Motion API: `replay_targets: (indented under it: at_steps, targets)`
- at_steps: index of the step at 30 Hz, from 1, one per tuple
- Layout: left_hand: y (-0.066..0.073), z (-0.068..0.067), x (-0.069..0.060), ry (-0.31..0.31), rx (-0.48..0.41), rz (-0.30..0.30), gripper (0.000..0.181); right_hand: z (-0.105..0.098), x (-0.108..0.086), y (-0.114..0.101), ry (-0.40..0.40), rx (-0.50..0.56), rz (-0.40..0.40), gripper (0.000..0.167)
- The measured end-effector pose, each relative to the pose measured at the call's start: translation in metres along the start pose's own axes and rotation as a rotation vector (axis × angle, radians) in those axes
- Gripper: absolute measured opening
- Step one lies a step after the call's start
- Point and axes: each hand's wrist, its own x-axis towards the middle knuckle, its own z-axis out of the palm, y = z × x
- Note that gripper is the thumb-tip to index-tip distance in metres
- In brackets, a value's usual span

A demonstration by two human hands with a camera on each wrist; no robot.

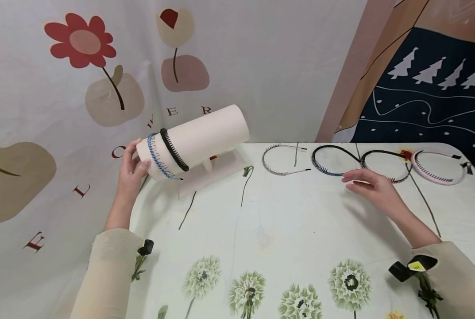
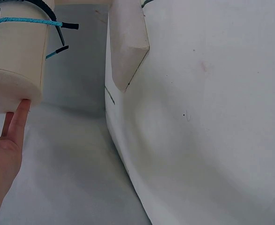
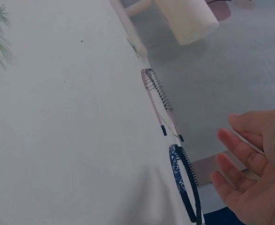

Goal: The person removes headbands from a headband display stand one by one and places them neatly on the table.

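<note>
A white cylinder (image 1: 211, 130) lies sideways on a stand with a flat base (image 1: 229, 173). Around its left part sit a blue toothed headband (image 1: 155, 155) and, beside it, a black toothed headband (image 1: 173, 150). My left hand (image 1: 130, 173) touches the cylinder's left end; in the left wrist view its fingers (image 2: 19, 123) reach straight up to the end's rim. Over the table at the right, my right hand (image 1: 374, 190) holds nothing, its fingers relaxed. Nearest to its fingertips is a dark blue headband (image 1: 320, 166), also visible in the right wrist view (image 3: 177, 173).
Along the table's back edge lie a thin toothed headband (image 1: 266, 161), a black-and-reddish headband (image 1: 364, 161) and a pink headband (image 1: 428, 176). A flower-printed cloth (image 1: 285, 221) covers the table. Behind hang a printed curtain (image 1: 261, 66) and a dark cloth with white trees (image 1: 420, 102).
</note>
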Motion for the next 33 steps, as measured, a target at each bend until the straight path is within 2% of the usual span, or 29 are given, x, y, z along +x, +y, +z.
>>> replay_targets:
  at_steps: [11,20,33]
  targets:
    - [0.002,0.001,-0.002,0.002,0.014,-0.005,0.053,0.011,0.004,-0.007,-0.025,-0.005,-0.006,0.024]
    - [0.000,0.001,0.000,-0.001,-0.016,0.004,0.054,0.022,0.010,-0.015,-0.050,0.008,-0.027,0.023]
    - [0.001,0.002,0.000,0.002,-0.016,0.003,0.053,0.036,0.019,-0.025,-0.086,0.003,-0.005,0.022]
